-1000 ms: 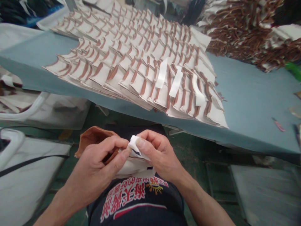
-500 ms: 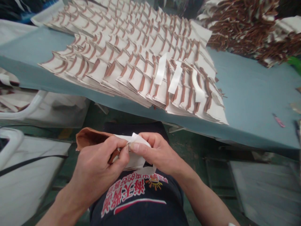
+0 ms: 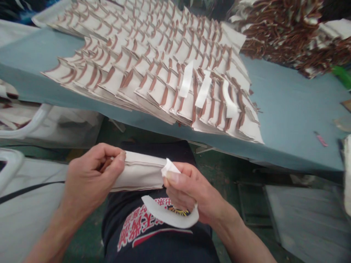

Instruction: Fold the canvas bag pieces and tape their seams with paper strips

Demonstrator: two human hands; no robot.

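Note:
My left hand (image 3: 95,171) is closed in a pinch on the left part of a folded off-white piece (image 3: 142,171) with seam-like lines along its length. A little brown shows between those fingers. The piece lies across my lap, its right end against or close behind the fingers of my right hand (image 3: 192,186); I cannot tell whether they grip it. Between thumb and fingertips my right hand holds a white strip (image 3: 175,219). One crumpled end sticks up above the thumb, and the rest curls below the hand over the dark printed apron (image 3: 142,233).
Beyond my lap stands a blue-covered table (image 3: 287,106). Overlapping off-white pieces with brown edges (image 3: 153,91) cover much of it, with several white strips (image 3: 203,89) on top. A brown-and-white heap (image 3: 285,36) sits at the back right, and a small pink tool (image 3: 320,138) lies near the right.
My hands have drawn apart: the left went left along the off-white piece, while the right stayed near its end. The white strip now hangs in a curl below my right hand.

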